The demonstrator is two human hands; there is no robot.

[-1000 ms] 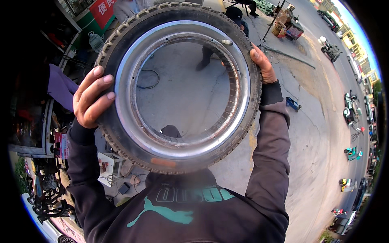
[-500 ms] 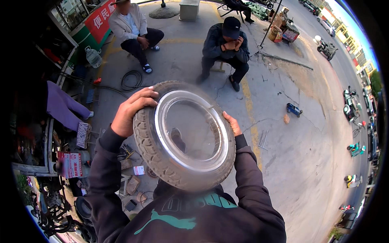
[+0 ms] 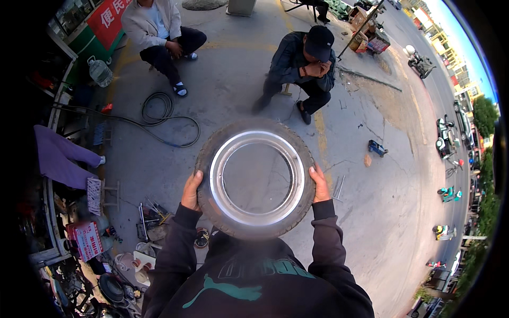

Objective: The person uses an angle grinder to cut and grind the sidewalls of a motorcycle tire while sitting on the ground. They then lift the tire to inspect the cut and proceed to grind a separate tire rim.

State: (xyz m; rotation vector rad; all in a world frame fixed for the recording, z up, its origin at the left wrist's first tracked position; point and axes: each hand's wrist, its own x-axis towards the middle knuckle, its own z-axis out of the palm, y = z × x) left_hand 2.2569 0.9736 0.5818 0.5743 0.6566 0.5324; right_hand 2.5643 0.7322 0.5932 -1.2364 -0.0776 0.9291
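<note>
In front of my chest I hold up a dark tyre (image 3: pixel 212 206) fitted on a silvery metal rim (image 3: pixel 216 183). The rim's middle is open, and grey ground shows through it. My left hand (image 3: pixel 192 190) grips the tyre's left side, thumb on the near face. My right hand (image 3: pixel 319 184) grips the opposite side, its thumb pointing up along the edge. The fingers of both hands are mostly hidden behind the tyre. Both hands sit at about the same height.
Two people sit ahead, one in a light jacket (image 3: pixel 143 26), one in a dark cap (image 3: pixel 319 42). A coiled hose (image 3: pixel 168 108) lies left on the ground. Tools (image 3: pixel 151 214) and a red-white box (image 3: pixel 87 239) are at near left. A blue jack (image 3: pixel 377 148) stands right.
The tyre has turned from tilted to nearly level and come to the middle. My left hand has moved lower on its side, my right hand slightly lower too. Both still hold it.
</note>
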